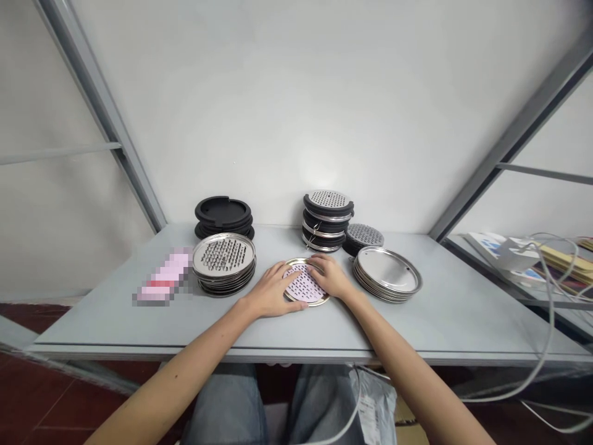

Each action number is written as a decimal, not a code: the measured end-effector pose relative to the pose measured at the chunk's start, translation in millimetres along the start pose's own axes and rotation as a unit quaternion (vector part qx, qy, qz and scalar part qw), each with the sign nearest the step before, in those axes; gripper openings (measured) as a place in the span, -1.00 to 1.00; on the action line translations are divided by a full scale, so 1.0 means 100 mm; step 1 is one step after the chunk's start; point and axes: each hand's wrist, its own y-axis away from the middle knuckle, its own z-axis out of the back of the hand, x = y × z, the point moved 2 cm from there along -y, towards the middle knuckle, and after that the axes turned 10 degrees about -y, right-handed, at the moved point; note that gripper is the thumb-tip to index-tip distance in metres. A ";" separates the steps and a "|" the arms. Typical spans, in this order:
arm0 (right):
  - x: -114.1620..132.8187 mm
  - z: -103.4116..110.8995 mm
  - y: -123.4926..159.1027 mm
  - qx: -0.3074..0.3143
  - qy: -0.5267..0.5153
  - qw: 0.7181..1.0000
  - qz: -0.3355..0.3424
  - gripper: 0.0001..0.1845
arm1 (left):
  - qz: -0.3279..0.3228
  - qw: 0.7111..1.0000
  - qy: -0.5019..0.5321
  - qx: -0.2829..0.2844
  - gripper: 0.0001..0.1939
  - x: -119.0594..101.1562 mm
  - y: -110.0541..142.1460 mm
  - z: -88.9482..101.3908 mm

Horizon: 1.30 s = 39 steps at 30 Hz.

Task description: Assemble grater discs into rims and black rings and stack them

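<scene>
A round grater disc [304, 284] with a pale lilac look and rows of dark-edged holes lies in a shiny round metal plate [319, 303] on the table in front of me. My left hand [273, 292] rests on its left side, with fingers stretched and the thumb along the near edge. On the right side, my right hand [332, 277] lies over the rim with its fingers spread across the disc. To the left stands a stack of grater discs [225, 256]. On the right is a stack of shiny metal plates [388, 272].
Black rings [223, 213] are stacked at the back left. A tall stack of assembled graters [328, 219] stands at the back, with dark grater discs [364, 238] beside it. A blurred-out pink item [164, 275] lies left. White cables [549, 321] hang at the right.
</scene>
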 end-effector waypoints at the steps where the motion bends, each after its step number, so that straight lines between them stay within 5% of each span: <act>1: 0.00 0.00 0.00 0.007 -0.003 1.000 0.004 -0.67 | -0.003 1.000 0.000 -0.002 -0.13 0.00 0.00 0.00; 25: -0.05 0.01 -0.02 0.042 -0.008 0.999 -0.020 -0.60 | -0.008 1.000 -0.014 0.023 -0.11 -0.01 0.01 0.01; 39: 0.00 0.01 0.04 -0.009 -0.006 1.000 -0.016 -0.57 | -0.005 1.000 -0.017 0.022 -0.10 0.01 0.00 -0.02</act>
